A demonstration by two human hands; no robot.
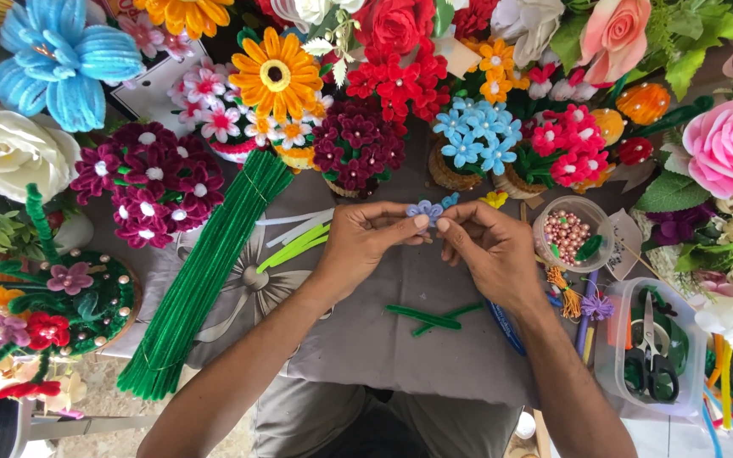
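**Lilac fuzz pinched between two hands**

Lilac chenille, bent into a small five-petalled flower, sits at the centre of the view, just above the grey cloth-covered tabletop. The left hand grasps it: thumb and forefinger close on its right edge, so the bloom lies just above and to the left of those fingertips, its face turned up toward the camera. The right hand comes in from the other side, its fingers pinched together and touching the left thumb tip right beside the flower; whether they grip a stem or a wire end there is too small to tell. The left hand is the nearer one and carries the flower; no long stem shows, so its axis cannot be read.

A tiny blue flower and a yellow one lie just behind the hands. A thick bundle of green pipe cleaners slants across the cloth to the left, and short green cut pieces lie below the wrists. To the right stand a clear cup of pink beads and a clear box holding scissors. Finished flower pots ring the work area.
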